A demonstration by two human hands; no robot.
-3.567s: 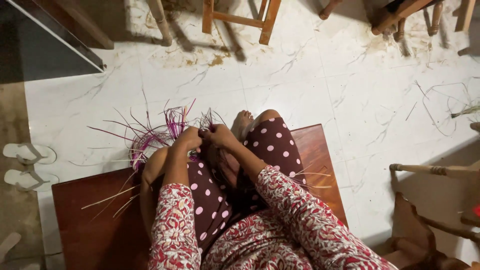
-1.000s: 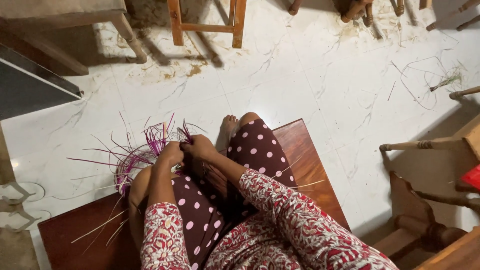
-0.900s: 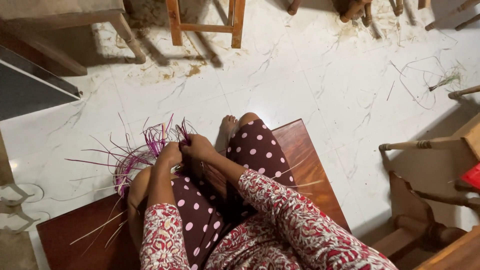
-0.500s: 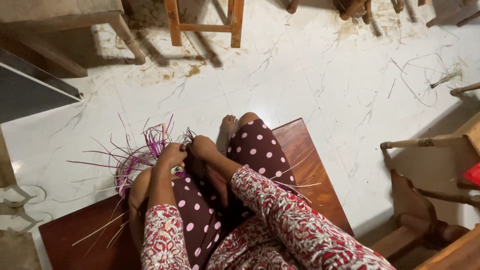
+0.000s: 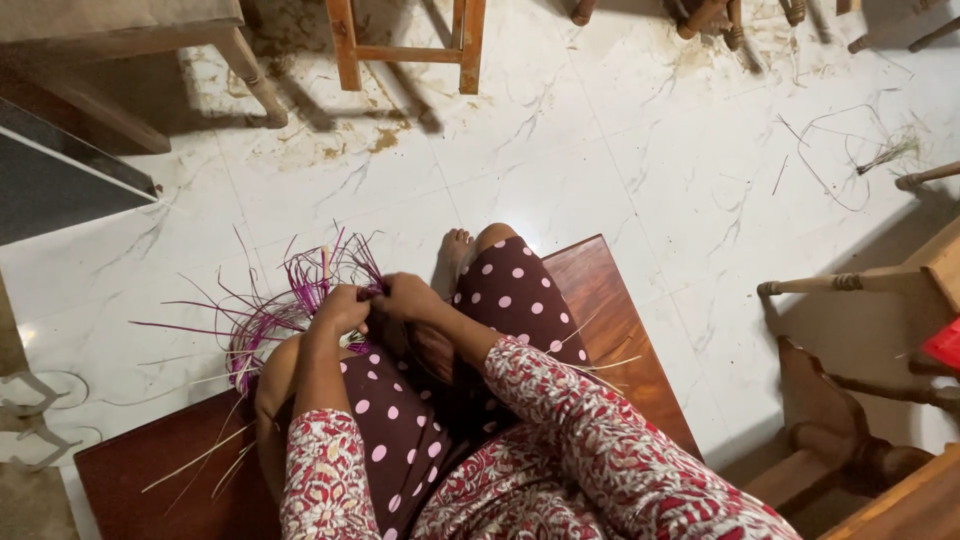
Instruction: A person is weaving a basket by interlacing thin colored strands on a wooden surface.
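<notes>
Both hands met over the knee: the left hand (image 5: 340, 308) and right hand (image 5: 405, 296) pinched closed on the purple woven strips (image 5: 300, 300). Only a small woven base (image 5: 245, 355) showed; many loose ends still splayed unwoven over the wooden platform (image 5: 600, 310).

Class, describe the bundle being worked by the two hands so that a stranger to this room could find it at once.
Start at the reddish wooden platform on the white marble floor. At its front left edge, left hand and right hand meet on a woven bundle of purple strips. Its loose purple ends fan outward, unlike the pale straws lying nearby.
</notes>
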